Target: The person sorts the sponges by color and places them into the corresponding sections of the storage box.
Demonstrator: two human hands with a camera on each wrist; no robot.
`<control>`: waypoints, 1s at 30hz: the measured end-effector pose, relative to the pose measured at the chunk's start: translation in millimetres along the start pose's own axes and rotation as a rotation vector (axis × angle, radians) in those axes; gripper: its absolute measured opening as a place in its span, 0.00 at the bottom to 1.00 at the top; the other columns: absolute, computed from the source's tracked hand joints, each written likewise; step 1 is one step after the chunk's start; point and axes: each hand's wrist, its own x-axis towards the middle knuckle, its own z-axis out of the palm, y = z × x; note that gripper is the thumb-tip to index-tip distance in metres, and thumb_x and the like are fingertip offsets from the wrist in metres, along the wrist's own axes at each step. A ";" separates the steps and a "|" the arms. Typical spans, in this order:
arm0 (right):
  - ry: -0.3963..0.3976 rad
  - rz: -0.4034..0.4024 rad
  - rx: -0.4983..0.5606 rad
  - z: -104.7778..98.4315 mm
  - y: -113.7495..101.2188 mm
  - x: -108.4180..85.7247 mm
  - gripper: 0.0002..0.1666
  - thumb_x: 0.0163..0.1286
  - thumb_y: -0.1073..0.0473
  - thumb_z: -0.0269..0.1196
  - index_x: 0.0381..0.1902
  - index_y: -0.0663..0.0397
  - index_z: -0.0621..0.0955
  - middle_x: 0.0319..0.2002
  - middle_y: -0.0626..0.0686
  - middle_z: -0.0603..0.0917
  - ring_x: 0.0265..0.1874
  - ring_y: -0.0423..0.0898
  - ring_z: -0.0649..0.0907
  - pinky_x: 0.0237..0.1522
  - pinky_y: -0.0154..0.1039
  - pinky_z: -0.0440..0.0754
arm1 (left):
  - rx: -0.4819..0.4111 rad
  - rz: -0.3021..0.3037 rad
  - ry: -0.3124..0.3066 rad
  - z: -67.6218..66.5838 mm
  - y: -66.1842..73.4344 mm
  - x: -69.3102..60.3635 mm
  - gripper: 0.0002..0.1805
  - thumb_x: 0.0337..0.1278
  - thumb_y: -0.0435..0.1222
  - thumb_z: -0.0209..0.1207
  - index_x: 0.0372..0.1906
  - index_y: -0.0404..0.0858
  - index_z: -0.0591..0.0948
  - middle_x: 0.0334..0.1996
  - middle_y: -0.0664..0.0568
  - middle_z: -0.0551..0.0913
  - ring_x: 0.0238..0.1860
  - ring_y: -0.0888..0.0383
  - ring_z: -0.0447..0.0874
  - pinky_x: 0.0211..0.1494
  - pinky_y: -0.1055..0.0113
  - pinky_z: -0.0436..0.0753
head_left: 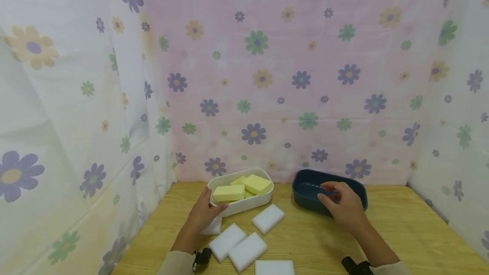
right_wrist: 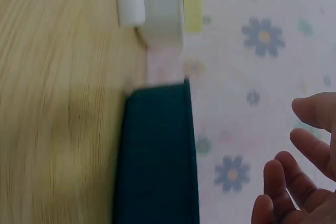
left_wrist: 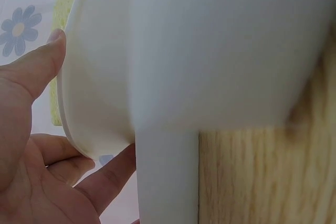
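Note:
A white container (head_left: 244, 206) holds several yellow sponges (head_left: 229, 192). My left hand (head_left: 204, 211) grips its left end; the left wrist view has the thumb on the rim and the fingers around the corner of the white container (left_wrist: 100, 77). Above the dark blue container (head_left: 305, 200) is my right hand (head_left: 345, 207), fingers loosely bent and nothing between them. In the right wrist view, that hand (right_wrist: 304, 171) stays apart from the dark blue wall (right_wrist: 157, 156).
Several white sponges (head_left: 268, 219) lie on the wooden table (head_left: 313, 245) in front of the containers, one of them partly behind my left hand. Flower-patterned cloth (head_left: 282, 96) closes off the back and both sides.

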 end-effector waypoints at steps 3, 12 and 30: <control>0.043 0.003 -0.075 -14.6 18.6 -0.3 0.22 0.74 0.47 0.67 0.60 0.51 0.82 0.55 0.59 0.81 0.48 0.56 0.83 0.42 0.48 0.85 | 0.001 0.000 -0.001 0.9 -0.6 0.1 0.54 0.65 0.56 0.66 0.82 0.32 0.55 0.83 0.34 0.45 0.81 0.31 0.49 0.77 0.33 0.59; 0.081 0.114 -0.180 -34.8 67.9 -0.2 0.37 0.75 0.40 0.64 0.68 0.62 0.75 0.69 0.73 0.71 0.64 0.75 0.72 0.55 0.74 0.73 | 0.011 -0.005 0.005 1.4 0.0 1.3 0.54 0.64 0.57 0.66 0.82 0.33 0.55 0.83 0.35 0.46 0.80 0.31 0.50 0.77 0.33 0.60; -0.237 0.257 -0.148 -26.6 104.0 -0.4 0.61 0.76 0.30 0.55 0.80 0.73 0.48 0.77 0.80 0.50 0.71 0.82 0.58 0.63 0.78 0.65 | 0.029 -0.024 0.032 0.9 -0.1 -0.3 0.56 0.62 0.60 0.67 0.81 0.31 0.57 0.83 0.38 0.49 0.80 0.32 0.52 0.76 0.33 0.61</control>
